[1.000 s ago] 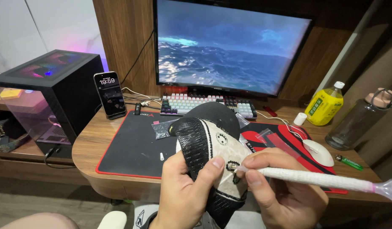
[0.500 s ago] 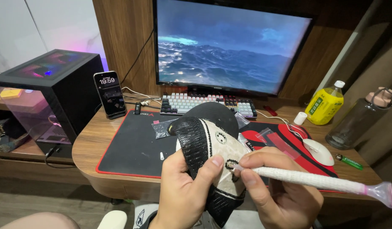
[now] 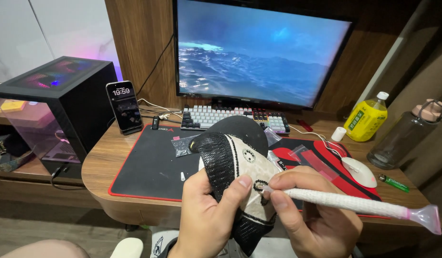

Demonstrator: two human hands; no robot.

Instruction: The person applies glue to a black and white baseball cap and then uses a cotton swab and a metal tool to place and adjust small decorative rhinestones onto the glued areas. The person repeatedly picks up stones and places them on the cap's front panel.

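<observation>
Head view has us looking down at a shoe (image 3: 240,184), black mesh with a cream side panel, held up over the front edge of the desk (image 3: 106,160) just above our lap. Our left hand (image 3: 206,215) is wrapped around it from below, fingers closed on the mesh and the thumb pressed flat on the cream panel beside a metal eyelet (image 3: 260,185). Our right hand (image 3: 309,215) pinches a white shoelace (image 3: 345,203) near its end, fingers closed on it, and the tip sits right at that eyelet (we cannot tell whether it has gone through). The lace's far end, with a clear flared plastic tip (image 3: 425,219), sticks out to the right.

As we judge it, the lacing has barely begun: no lace shows crossing the shoe, and the other eyelets look bare.

Against the earlier frames, the lace has tilted a little lower at its far end and its tip has closed in on the eyelet; both grips have stayed as they were.

Behind the shoe lie a black and red desk mat (image 3: 149,165), a white mouse (image 3: 358,172), a keyboard (image 3: 206,117), a propped phone (image 3: 125,107), a monitor (image 3: 259,52) and a yellow bottle (image 3: 365,119).
</observation>
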